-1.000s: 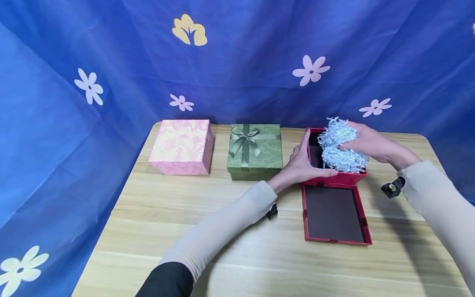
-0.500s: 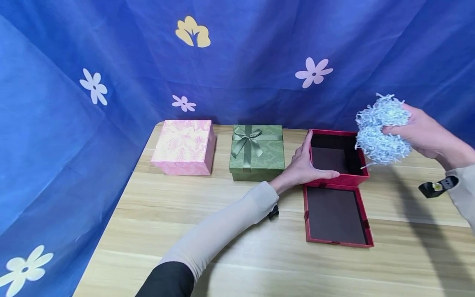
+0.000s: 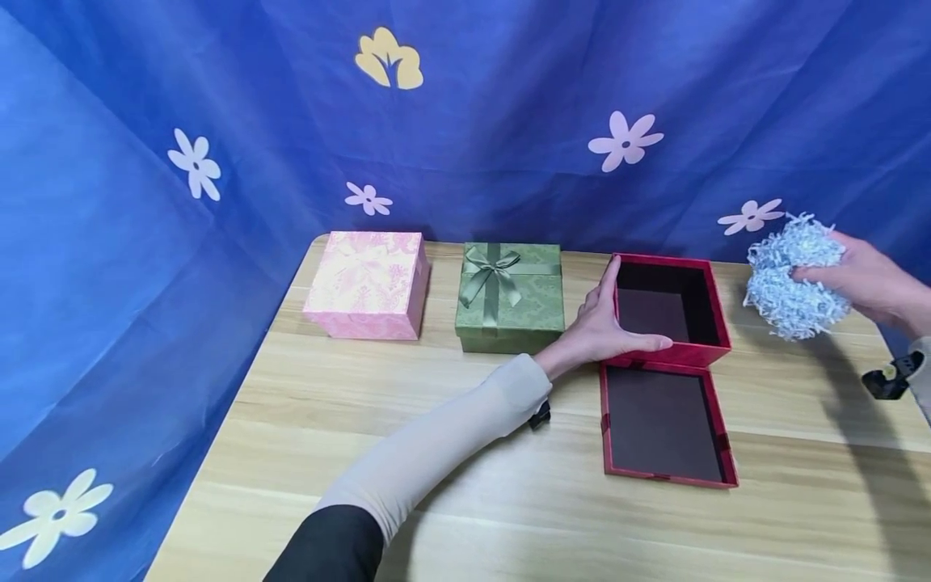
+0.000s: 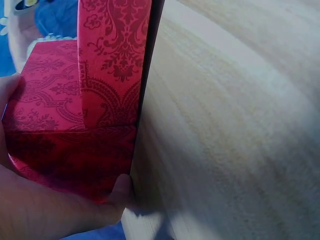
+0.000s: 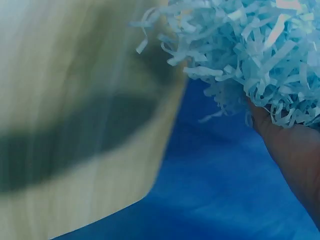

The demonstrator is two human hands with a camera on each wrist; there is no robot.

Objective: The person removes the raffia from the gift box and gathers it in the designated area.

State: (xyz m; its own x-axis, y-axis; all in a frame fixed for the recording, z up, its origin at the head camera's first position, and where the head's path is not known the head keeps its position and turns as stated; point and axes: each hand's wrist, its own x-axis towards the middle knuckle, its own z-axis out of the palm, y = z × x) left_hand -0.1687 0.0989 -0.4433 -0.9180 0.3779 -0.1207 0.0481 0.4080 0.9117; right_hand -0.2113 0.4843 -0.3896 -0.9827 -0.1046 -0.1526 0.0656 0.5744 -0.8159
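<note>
In the head view my right hand (image 3: 876,279) holds a clump of light-blue shredded paper (image 3: 796,279) above the table, to the right of the red gift box (image 3: 672,303). The shreds hide most of its fingers, also in the right wrist view, where loose strands of shredded paper (image 5: 250,55) hang from the clump. The red box stands uncovered, its dark inside bare. In front of it the box's lid (image 3: 669,424) lies with its dark inner side up. My left hand (image 3: 600,331) rests against the box's near-left corner, fingers along the left wall, thumb stretched along the front wall.
A green box (image 3: 511,295) with a ribbon bow stands closed just left of my left hand. Farther left is a closed pink box (image 3: 367,283). All stand near the back edge of the wooden table (image 3: 349,453), before a blue flowered curtain (image 3: 480,121).
My right hand has lifted the shredded paper up out of the red box and carried it to the right, then slightly lower. The left hand stays on the box.
</note>
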